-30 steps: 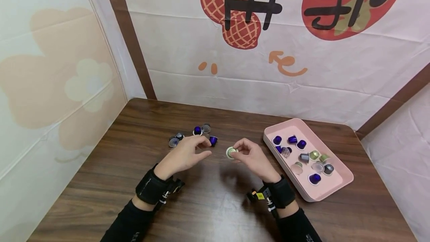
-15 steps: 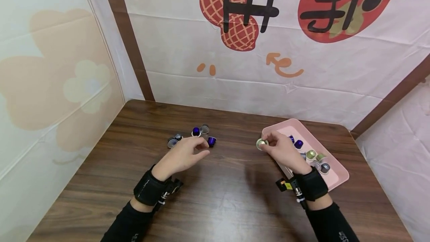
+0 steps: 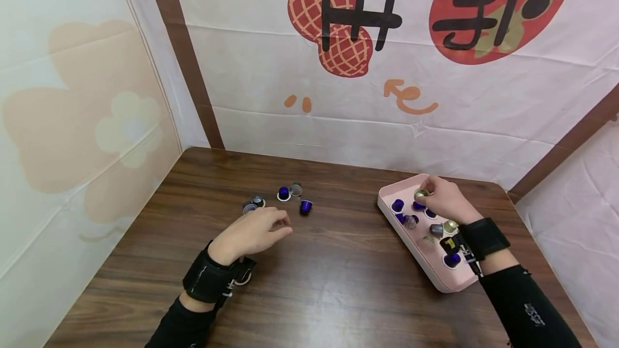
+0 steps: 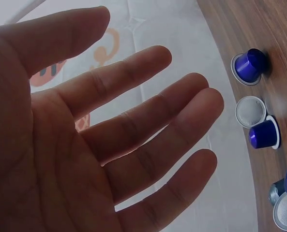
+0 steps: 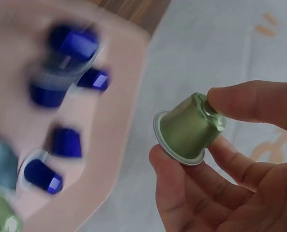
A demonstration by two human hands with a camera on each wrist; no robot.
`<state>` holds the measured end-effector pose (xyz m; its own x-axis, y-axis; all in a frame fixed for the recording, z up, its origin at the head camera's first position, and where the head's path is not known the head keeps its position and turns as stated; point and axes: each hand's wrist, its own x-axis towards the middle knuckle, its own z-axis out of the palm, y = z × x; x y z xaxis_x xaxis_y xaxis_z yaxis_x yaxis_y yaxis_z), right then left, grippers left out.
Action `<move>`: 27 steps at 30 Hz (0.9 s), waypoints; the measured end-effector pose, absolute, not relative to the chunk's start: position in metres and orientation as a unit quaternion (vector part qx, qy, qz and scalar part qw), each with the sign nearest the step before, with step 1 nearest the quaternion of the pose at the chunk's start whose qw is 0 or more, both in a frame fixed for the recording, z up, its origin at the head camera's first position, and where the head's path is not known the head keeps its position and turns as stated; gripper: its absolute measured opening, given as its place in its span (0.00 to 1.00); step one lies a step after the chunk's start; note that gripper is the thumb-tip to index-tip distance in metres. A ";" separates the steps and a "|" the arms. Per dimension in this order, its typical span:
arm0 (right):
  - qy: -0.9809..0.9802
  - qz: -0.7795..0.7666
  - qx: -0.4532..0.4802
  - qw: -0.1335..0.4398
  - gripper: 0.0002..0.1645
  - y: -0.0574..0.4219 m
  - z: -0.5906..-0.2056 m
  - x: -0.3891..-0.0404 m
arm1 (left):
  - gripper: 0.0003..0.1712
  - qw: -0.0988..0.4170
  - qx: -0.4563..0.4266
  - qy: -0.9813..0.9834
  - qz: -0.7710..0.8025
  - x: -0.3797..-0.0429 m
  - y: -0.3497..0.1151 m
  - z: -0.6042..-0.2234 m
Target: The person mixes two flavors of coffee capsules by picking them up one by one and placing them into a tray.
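Between thumb and fingers, my right hand (image 3: pixel 450 201) pinches a green coffee capsule (image 5: pixel 184 130) with a silvery rim. In the head view that hand is over the far part of a pink tray (image 3: pixel 410 248), which holds several blue, grey and green capsules. My left hand (image 3: pixel 251 233) hovers over the table, holding nothing; the left wrist view shows its fingers spread and slightly bent. Just beyond it lie a blue capsule (image 3: pixel 306 207) on its side, another blue capsule (image 3: pixel 283 193), a clear-grey capsule (image 3: pixel 295 189) and a small cluster partly behind the hand.
The brown wooden table (image 3: pixel 333 289) ends at a white printed cloth (image 3: pixel 251 74) behind it. A second cloth (image 3: pixel 92 138) hangs along the left side. Black straps with small cameras circle both wrists.
My right hand has carried the green capsule rightward from mid-table to over the tray. The left hand has drawn back slightly toward me and left, away from the blue capsule.
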<state>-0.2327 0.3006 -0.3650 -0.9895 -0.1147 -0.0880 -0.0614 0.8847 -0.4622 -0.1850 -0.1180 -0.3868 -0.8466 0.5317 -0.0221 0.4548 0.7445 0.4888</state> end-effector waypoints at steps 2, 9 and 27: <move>0.974 -0.217 -0.041 0.058 0.15 0.308 -0.368 -0.239 | 0.09 0.083 0.261 0.932 0.238 -0.185 -0.119 -0.387; 0.978 -0.182 -0.037 0.093 0.19 0.333 -0.382 -0.260 | 0.08 0.081 0.256 0.934 0.237 -0.185 -0.121 -0.387; 0.977 -0.178 -0.025 0.119 0.28 0.362 -0.399 -0.275 | 0.07 0.090 0.239 0.935 0.247 -0.184 -0.124 -0.388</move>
<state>-0.2751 0.3621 -0.3989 -0.9706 -0.0912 -0.2226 -0.0067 0.9353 -0.3539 -0.1838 -0.1239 -0.3885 -0.8694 0.4915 -0.0498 0.4030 0.7640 0.5039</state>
